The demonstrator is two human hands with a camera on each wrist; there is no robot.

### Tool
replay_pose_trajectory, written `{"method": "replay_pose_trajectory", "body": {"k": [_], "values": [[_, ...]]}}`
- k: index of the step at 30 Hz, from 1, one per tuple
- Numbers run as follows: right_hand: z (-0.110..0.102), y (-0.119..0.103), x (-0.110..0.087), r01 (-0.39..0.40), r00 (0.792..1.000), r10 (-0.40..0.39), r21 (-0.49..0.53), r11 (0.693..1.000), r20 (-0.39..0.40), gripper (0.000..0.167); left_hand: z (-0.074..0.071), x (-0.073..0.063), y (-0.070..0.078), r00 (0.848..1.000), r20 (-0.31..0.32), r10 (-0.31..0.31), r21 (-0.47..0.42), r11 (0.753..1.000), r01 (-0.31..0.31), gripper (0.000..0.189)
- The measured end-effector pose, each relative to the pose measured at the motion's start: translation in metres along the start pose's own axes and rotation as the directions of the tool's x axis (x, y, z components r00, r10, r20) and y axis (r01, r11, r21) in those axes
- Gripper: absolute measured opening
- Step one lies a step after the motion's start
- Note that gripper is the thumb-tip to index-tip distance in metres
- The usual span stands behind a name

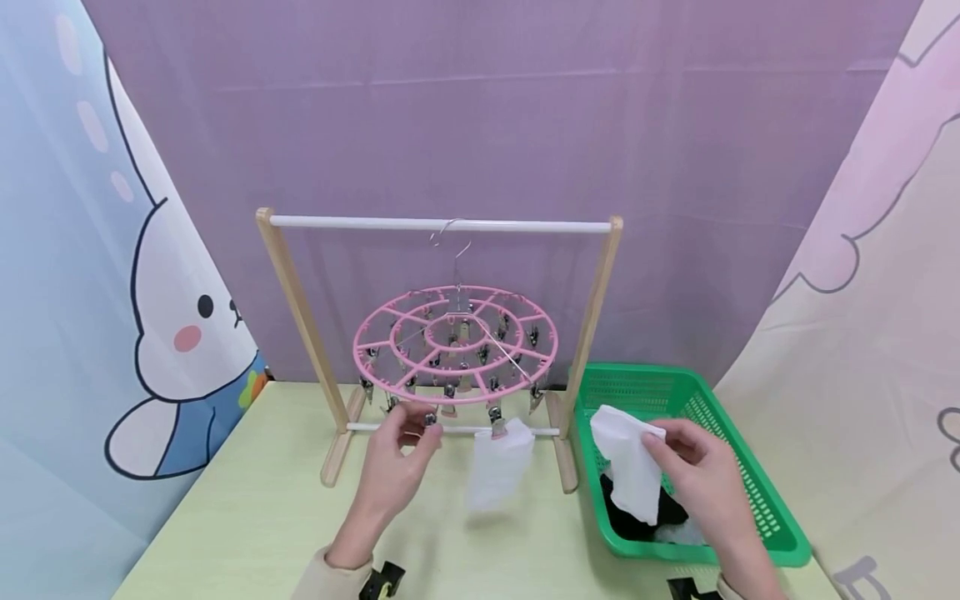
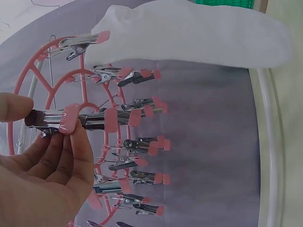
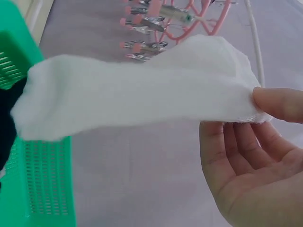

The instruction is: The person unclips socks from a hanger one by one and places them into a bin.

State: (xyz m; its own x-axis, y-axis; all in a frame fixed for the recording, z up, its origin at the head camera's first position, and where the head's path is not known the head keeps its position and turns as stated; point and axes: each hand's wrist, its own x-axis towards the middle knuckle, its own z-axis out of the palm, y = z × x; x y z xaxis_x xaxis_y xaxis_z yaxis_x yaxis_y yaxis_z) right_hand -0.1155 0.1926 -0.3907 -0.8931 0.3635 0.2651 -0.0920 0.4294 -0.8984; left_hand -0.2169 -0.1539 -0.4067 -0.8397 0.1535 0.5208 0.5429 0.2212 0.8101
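My left hand (image 1: 396, 460) pinches a metal clip (image 2: 49, 119) with pink tips at the near rim of a round pink clip hanger (image 1: 456, 398). In the left wrist view the thumb and fingers grip that clip from both sides. A white sock (image 1: 501, 467) hangs from another clip, just right of the left hand. Over the basket, my right hand (image 1: 697, 475) pinches a second white sock (image 3: 118, 94) by its edge between thumb and fingers, and the sock droops downward. The fingertips behind the fabric are partly hidden.
The hanger hooks onto a white rail (image 1: 360, 222) on a wooden stand (image 1: 302, 308). To the right stands a green basket (image 1: 780, 533) holding black cloth (image 1: 626, 521) and pale cloth (image 1: 682, 533). Several more clips dangle under the hanger. A purple curtain (image 1: 480, 108) lies behind.
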Motion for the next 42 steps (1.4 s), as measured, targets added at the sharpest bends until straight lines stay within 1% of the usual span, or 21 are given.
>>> {"method": "replay_pose_trajectory", "body": {"k": [7,11,15,19,22,26,29,33,35,37,40,42], "values": [[0.003,0.021,0.001,-0.057,0.998,0.058,-0.051,0.997,0.011,0.031,-0.001,0.001,-0.004,1.000,-0.018,0.008,0.006,1.000,-0.008,0.024],[0.000,0.036,0.004,-0.126,0.992,0.126,-0.080,0.989,-0.007,0.033,-0.001,0.000,-0.005,1.000,-0.025,0.015,0.012,1.000,-0.015,0.024],[-0.005,0.052,0.008,-0.191,0.982,0.189,-0.079,0.978,-0.028,0.037,-0.001,0.000,-0.005,0.999,-0.030,0.016,0.017,1.000,-0.015,0.024],[-0.011,0.066,0.012,-0.197,0.980,0.193,-0.061,0.979,-0.055,0.037,-0.001,0.000,-0.005,1.000,-0.031,0.006,0.022,1.000,-0.006,0.024],[-0.016,0.075,0.015,-0.200,0.978,0.194,-0.079,0.977,-0.075,0.036,-0.002,0.000,-0.005,1.000,-0.030,0.003,0.024,1.000,-0.003,0.022],[-0.023,0.084,0.017,-0.228,0.972,0.213,-0.181,0.957,-0.095,0.035,-0.002,0.000,-0.005,1.000,-0.026,0.003,0.026,1.000,-0.002,0.022],[-0.027,0.092,0.019,-0.234,0.970,0.205,-0.266,0.935,-0.134,0.034,-0.001,0.001,-0.005,1.000,-0.022,-0.003,0.029,1.000,0.003,0.022],[-0.031,0.100,0.020,-0.237,0.966,0.187,-0.316,0.919,-0.181,0.031,-0.001,0.000,-0.004,1.000,-0.014,-0.015,0.031,0.999,0.015,0.022],[-0.033,0.102,0.022,-0.232,0.969,0.184,-0.334,0.914,-0.167,0.031,0.000,0.000,-0.004,1.000,-0.010,-0.018,0.033,0.999,0.018,0.023],[-0.035,0.105,0.023,-0.210,0.977,0.175,-0.368,0.906,-0.126,0.031,0.000,0.001,-0.004,1.000,-0.009,-0.020,0.034,0.999,0.020,0.024],[-0.037,0.109,0.024,-0.182,0.983,0.172,-0.423,0.888,-0.060,0.032,0.000,0.001,-0.003,1.000,-0.010,-0.015,0.031,0.999,0.015,0.024],[-0.037,0.110,0.024,-0.172,0.984,0.172,-0.446,0.878,-0.041,0.032,0.000,0.001,-0.003,1.000,-0.010,-0.013,0.028,1.000,0.014,0.024]]}}
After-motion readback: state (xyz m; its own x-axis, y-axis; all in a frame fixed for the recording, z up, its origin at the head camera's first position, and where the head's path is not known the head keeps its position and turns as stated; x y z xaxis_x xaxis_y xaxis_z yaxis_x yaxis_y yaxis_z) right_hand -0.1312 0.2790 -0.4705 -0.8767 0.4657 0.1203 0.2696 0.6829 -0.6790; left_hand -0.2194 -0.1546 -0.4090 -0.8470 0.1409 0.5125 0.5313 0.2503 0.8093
